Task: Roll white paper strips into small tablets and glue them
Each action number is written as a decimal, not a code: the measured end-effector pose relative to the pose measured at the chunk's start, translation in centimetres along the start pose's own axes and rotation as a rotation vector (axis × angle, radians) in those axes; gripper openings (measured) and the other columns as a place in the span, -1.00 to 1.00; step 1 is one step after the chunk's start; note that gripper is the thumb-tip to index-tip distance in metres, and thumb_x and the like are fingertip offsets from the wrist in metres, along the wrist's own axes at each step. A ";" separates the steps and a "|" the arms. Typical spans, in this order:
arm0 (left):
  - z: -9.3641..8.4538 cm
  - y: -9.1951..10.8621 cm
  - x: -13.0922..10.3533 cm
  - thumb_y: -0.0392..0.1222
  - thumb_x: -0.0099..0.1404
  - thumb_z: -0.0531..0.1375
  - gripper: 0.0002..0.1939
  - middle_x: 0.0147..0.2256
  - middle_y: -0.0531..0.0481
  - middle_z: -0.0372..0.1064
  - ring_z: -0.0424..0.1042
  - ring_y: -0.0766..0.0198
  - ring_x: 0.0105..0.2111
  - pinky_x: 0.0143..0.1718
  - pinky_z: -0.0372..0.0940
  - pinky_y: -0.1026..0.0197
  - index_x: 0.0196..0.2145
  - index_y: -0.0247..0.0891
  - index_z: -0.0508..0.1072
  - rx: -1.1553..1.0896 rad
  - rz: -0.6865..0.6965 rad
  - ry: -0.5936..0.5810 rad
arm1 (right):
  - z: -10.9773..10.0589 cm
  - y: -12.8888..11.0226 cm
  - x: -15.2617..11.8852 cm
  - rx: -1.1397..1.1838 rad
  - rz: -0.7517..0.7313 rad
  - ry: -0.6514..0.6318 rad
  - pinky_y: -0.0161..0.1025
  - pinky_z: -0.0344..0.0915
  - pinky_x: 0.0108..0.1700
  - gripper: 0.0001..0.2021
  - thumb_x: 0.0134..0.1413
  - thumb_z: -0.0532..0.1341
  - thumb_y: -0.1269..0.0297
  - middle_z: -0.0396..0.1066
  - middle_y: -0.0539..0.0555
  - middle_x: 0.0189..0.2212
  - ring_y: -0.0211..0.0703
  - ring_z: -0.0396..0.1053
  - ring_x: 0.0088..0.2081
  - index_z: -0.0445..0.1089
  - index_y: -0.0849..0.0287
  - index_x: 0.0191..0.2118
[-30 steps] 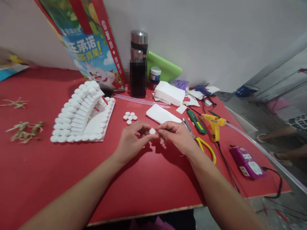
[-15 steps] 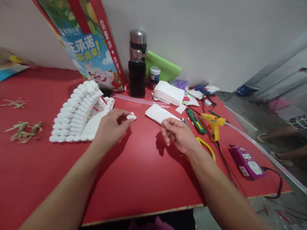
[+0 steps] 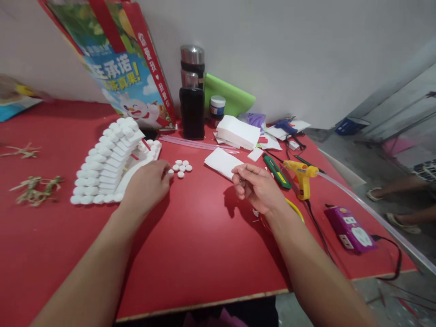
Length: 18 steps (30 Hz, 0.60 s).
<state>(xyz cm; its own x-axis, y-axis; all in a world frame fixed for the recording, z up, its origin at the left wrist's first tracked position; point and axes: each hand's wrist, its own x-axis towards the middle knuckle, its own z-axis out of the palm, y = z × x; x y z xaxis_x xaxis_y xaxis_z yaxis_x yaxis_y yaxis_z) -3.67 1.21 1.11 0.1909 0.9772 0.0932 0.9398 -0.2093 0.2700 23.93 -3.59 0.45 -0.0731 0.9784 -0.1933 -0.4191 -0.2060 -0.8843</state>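
Note:
My left hand [image 3: 148, 184] is beside a loose group of small round white discs [image 3: 181, 167] lying on the red table. Its fingers are closed at the group's left end, around a white disc [image 3: 170, 172] that is partly hidden. Left of that hand stands a white model [image 3: 105, 163] with stacked discs along a curved edge and step-like strips. My right hand [image 3: 257, 186] hovers over the table with thumb and fingers pinched together; whatever is in the pinch is too small to make out. Just behind it lies a folded white paper piece [image 3: 221, 161].
A green cutter [image 3: 277, 171], a yellow glue gun [image 3: 301, 175] and a purple power socket [image 3: 350, 229] are on the right. A phone [image 3: 192, 112], a flask [image 3: 192, 54] and a large printed bag [image 3: 132, 81] stand at the back. Dried straw bundles [image 3: 37, 190] lie left.
My left hand has moved left and slightly down, uncovering several white discs spread on the table. My right hand stays nearly in place, still pinched.

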 end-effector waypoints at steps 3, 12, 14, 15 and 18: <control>0.6 0.0 0.1 -0.12 0.36 0.06 -0.73 -0.21 -0.28 0.47 0.47 -0.13 -0.15 -0.15 0.29 -0.03 -0.25 -0.26 0.53 0.057 0.072 -0.016 | 0.1 0.0 0.1 0.075 0.037 -0.007 -0.42 0.24 -0.61 -0.75 -0.08 0.50 0.24 0.46 -0.03 -0.53 -0.39 0.29 -0.61 0.52 0.25 -0.32; 0.2 0.6 -0.5 -0.26 0.33 0.18 -0.85 -0.12 -0.26 0.38 0.41 -0.14 -0.09 -0.06 0.30 -0.11 -0.16 -0.32 0.49 -0.080 0.085 0.165 | 0.1 0.0 0.0 0.118 0.139 -0.061 -0.48 0.37 -0.56 -0.85 0.02 0.47 0.39 0.60 0.09 -0.41 -0.34 0.48 -0.51 0.55 0.30 -0.29; 0.4 1.8 -0.9 -0.25 0.42 0.12 -0.84 -0.16 -0.14 0.42 0.42 0.02 -0.13 -0.02 0.30 -0.02 -0.16 -0.27 0.51 -0.279 0.173 0.253 | 0.0 0.0 0.0 0.112 0.181 -0.102 -0.46 0.46 -0.49 -0.88 0.06 0.44 0.42 0.63 0.14 -0.37 -0.26 0.57 -0.44 0.55 0.31 -0.26; 0.6 2.5 -1.1 -0.23 0.46 0.10 -0.81 -0.17 -0.09 0.44 0.43 0.08 -0.14 -0.03 0.30 0.03 -0.13 -0.24 0.53 -0.407 0.224 0.266 | 0.1 0.1 -0.1 0.110 0.204 -0.132 -0.44 0.48 -0.49 -0.88 0.08 0.43 0.42 0.63 0.15 -0.36 -0.23 0.59 -0.43 0.55 0.31 -0.25; 1.6 4.9 -2.0 -0.16 0.39 0.25 -0.82 -0.16 -0.06 0.50 0.48 0.14 -0.14 -0.08 0.36 0.12 -0.10 -0.18 0.61 -0.789 0.326 0.186 | 0.2 0.3 -0.2 0.099 0.278 -0.224 -0.43 0.46 -0.57 -0.86 0.11 0.42 0.38 0.63 0.14 -0.38 -0.22 0.57 -0.50 0.52 0.32 -0.23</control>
<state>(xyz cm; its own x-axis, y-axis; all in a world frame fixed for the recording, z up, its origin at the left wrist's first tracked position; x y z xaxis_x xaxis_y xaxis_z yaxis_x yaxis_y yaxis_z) 1.01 -1.66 0.67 0.3019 0.8570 0.4176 0.3630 -0.5084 0.7809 23.61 -3.83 0.26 -0.3882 0.8668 -0.3129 -0.4398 -0.4727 -0.7637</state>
